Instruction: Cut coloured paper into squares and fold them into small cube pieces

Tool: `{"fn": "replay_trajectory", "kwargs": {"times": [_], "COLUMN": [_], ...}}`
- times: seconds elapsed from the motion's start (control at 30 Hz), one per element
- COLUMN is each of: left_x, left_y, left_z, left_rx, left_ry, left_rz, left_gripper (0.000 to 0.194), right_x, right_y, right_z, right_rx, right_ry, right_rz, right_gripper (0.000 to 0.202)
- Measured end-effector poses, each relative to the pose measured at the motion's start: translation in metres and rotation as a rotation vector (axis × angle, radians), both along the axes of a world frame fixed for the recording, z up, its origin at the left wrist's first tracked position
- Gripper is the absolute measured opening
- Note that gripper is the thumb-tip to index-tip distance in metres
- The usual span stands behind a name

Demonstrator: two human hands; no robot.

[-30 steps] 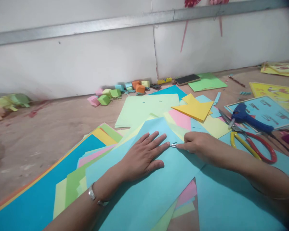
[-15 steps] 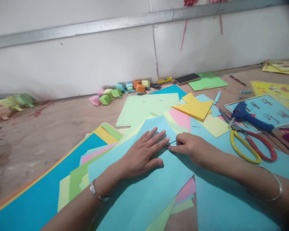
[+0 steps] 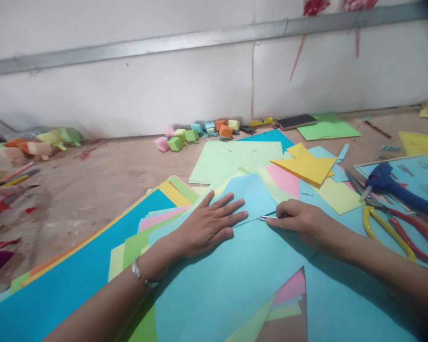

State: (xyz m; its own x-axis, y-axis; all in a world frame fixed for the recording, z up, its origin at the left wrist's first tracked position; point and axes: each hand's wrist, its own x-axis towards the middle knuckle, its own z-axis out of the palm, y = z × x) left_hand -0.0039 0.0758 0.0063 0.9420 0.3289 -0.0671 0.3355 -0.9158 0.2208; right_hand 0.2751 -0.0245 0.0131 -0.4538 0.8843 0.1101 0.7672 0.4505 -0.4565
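Observation:
My left hand (image 3: 214, 223) lies flat with spread fingers on a light blue sheet (image 3: 214, 280). Just right of it, my right hand (image 3: 296, 218) is closed round a small thin metal blade (image 3: 267, 218), its tip touching the sheet. A dark slit runs across the paper between the blade and my left fingertips. Under the light blue sheet, green, pink, yellow and darker blue papers (image 3: 74, 266) fan out to the left.
Scissors (image 3: 406, 232) and a blue glue gun (image 3: 399, 187) lie at the right. Folded yellow paper (image 3: 306, 166), a phone (image 3: 297, 121), a glue stick (image 3: 262, 121) and small paper cubes (image 3: 176, 143) are farther back. A wall (image 3: 128, 95) stands behind.
The view has swung left, so things appear farther right. The blade shows more clearly, and a longer slit is visible between my hands. My left hand sits slightly farther from my right.

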Motion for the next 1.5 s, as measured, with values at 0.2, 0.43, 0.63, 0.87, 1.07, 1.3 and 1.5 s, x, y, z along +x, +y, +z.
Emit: {"fn": "replay_trajectory", "kwargs": {"times": [0.2, 0.43, 0.63, 0.87, 1.07, 1.3, 1.5], "left_x": [-0.001, -0.003, -0.003, -0.002, -0.002, -0.002, -0.002], "left_y": [0.000, -0.001, -0.001, -0.002, -0.002, -0.002, -0.001], "left_z": [0.004, -0.005, -0.003, -0.001, -0.001, -0.003, -0.008], "left_rx": [-0.048, -0.031, -0.045, -0.042, -0.045, -0.033, -0.021], "left_ry": [-0.033, -0.111, -0.122, -0.110, -0.104, -0.124, -0.183], "left_rz": [-0.005, -0.002, 0.007, 0.020, 0.010, 0.004, 0.005], "left_gripper": [0.051, 0.054, 0.050, 0.047, 0.047, 0.047, 0.045], "right_x": [0.005, 0.004, -0.006, 0.000, -0.012, -0.029, -0.028], "right_y": [0.000, 0.001, 0.003, -0.002, 0.003, 0.002, -0.006], "right_z": [0.017, 0.011, 0.005, 0.006, 0.007, 0.010, 0.011], "right_rx": [-0.082, -0.004, 0.085, 0.073, 0.131, 0.133, 0.114], "right_ry": [-0.082, -0.057, -0.041, -0.005, -0.044, -0.070, -0.011], "right_rz": [0.067, 0.138, 0.103, 0.134, 0.158, 0.148, 0.130], "right_gripper": [0.042, 0.040, 0.039, 0.036, 0.036, 0.034, 0.038]}}
